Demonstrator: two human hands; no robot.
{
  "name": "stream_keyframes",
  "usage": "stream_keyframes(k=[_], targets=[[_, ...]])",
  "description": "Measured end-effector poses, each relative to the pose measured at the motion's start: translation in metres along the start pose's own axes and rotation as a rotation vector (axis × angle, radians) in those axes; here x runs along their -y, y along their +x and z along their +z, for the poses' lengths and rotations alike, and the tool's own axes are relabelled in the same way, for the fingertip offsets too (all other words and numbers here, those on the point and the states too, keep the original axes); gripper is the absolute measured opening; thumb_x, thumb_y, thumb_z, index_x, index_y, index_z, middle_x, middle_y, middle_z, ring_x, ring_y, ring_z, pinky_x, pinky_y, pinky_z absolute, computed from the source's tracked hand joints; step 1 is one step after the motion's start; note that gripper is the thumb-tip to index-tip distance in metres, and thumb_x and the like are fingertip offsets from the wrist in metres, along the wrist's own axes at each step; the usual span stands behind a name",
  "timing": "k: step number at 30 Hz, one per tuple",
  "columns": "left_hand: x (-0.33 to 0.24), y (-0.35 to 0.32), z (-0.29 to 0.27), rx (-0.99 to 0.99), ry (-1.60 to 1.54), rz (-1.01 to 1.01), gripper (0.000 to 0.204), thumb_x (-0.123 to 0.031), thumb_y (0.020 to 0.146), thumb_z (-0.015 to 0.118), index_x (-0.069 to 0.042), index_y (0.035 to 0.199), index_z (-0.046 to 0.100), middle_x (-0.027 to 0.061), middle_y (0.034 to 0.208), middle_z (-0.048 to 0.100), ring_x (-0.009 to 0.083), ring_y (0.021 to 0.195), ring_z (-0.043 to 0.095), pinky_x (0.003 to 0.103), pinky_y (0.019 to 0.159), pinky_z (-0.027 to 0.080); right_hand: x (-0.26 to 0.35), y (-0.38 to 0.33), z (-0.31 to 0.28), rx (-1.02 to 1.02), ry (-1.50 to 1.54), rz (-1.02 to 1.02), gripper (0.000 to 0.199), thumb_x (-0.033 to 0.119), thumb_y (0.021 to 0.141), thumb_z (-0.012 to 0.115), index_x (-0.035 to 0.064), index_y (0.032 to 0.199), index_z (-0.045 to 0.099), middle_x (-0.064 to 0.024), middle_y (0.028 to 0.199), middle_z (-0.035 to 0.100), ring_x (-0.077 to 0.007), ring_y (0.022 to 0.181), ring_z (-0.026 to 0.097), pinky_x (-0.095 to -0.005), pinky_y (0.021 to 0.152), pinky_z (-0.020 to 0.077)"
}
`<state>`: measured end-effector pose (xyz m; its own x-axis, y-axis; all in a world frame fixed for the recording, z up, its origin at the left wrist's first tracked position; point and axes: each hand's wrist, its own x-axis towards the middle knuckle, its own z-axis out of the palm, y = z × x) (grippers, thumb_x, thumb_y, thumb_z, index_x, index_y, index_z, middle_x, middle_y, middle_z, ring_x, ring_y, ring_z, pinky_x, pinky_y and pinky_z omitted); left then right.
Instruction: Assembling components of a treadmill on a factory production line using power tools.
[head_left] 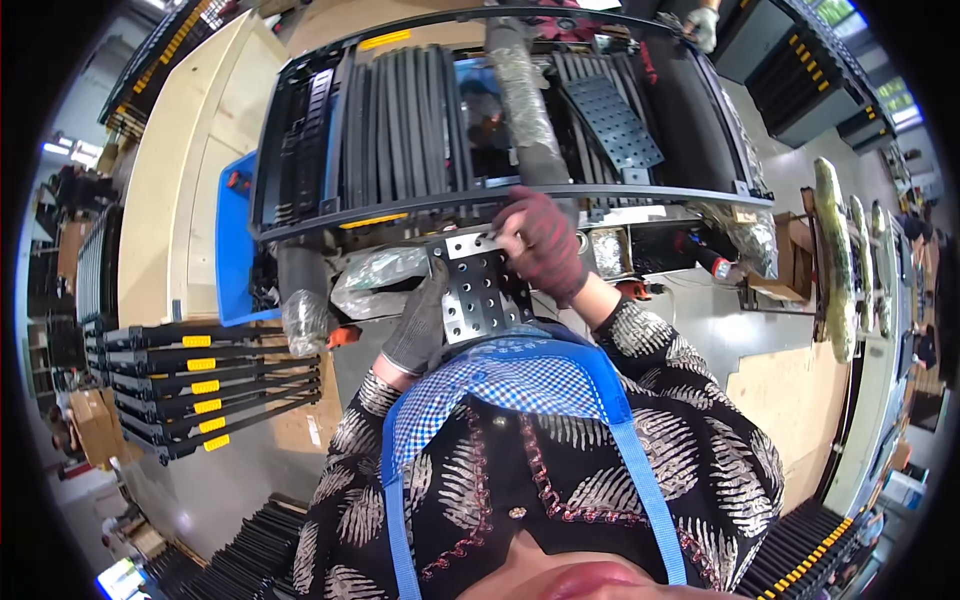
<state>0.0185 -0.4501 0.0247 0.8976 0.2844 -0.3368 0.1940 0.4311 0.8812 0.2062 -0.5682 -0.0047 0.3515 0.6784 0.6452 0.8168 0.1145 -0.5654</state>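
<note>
My left hand [418, 325], in a grey glove, grips the left edge of a perforated metal plate [474, 290] held upright close to my apron. My right hand [545, 245] wears a dark red striped glove with bare thumb tip showing. Its fingers are pinched together at the plate's upper right corner; whatever lies between them is too small to make out. Just beyond both hands is the near rail of a black metal frame [400, 212] lying across padded supports. A second perforated plate [612, 120] rests tilted inside that frame, beside several dark bars [400, 120].
A blue bin [234, 255] stands left of the frame. Black frames with yellow labels [205, 390] are stacked at the left. A power tool [708, 258] lies to the right, near plastic-wrapped padding [745, 240]. Another person's gloved hand [703, 28] is at the far right corner.
</note>
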Motion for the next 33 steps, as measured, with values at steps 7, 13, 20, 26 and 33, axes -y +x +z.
stream_keyframes(k=[7,13,20,26,33], targets=[[0.044,0.03,0.007,-0.005,1.075,0.725,0.061,-0.014,0.091,0.049,-0.003,0.144,0.021,0.0271,0.113,0.057,0.0417,0.098,0.058,0.043,0.086,0.047,-0.098,-0.016,-0.133,-0.264,-0.008,0.531,0.011,0.008,0.08,0.067,0.0042,0.09,0.068,-0.0023,0.081,0.063,-0.0115,0.074,0.058,-0.0253,0.07,0.0462],[0.025,0.034,0.053,0.116,0.771,0.574,0.058,-0.007,0.093,0.042,-0.007,0.146,0.019,0.0289,0.113,0.056,0.0419,0.097,0.059,0.044,0.085,0.048,-0.14,-0.02,-0.174,0.038,0.008,0.71,0.011,0.011,0.08,0.068,0.0051,0.089,0.069,-0.0035,0.078,0.063,-0.0122,0.072,0.058,-0.0265,0.069,0.0468],[0.028,0.048,0.065,0.148,0.87,0.463,0.052,-0.012,0.097,0.038,-0.008,0.145,0.019,0.0236,0.115,0.058,0.0361,0.1,0.06,0.039,0.088,0.048,-0.152,-0.016,-0.172,0.262,-0.002,0.779,0.015,0.018,0.078,0.069,0.0078,0.089,0.069,-0.0076,0.078,0.067,-0.0172,0.071,0.062,-0.0288,0.069,0.0483],[0.031,0.048,0.083,0.119,0.787,0.498,0.049,-0.026,0.099,0.039,-0.007,0.142,0.026,0.0211,0.116,0.058,0.0322,0.102,0.06,0.038,0.09,0.048,-0.148,-0.017,-0.169,0.246,-0.15,0.737,0.013,0.017,0.075,0.069,0.0086,0.085,0.069,-0.0076,0.079,0.067,-0.0211,0.075,0.063,-0.03,0.068,0.0489],[0.036,0.063,0.1,-0.078,0.144,-0.024,0.043,-0.034,0.098,0.044,-0.006,0.13,0.044,0.0179,0.11,0.059,0.0204,0.097,0.061,0.03,0.082,0.05,-0.106,-0.012,-0.159,0.026,-0.51,0.324,0.014,0.02,0.069,0.072,0.0113,0.08,0.068,-0.0076,0.076,0.064,-0.0266,0.076,0.063,-0.0353,0.067,0.0492]])
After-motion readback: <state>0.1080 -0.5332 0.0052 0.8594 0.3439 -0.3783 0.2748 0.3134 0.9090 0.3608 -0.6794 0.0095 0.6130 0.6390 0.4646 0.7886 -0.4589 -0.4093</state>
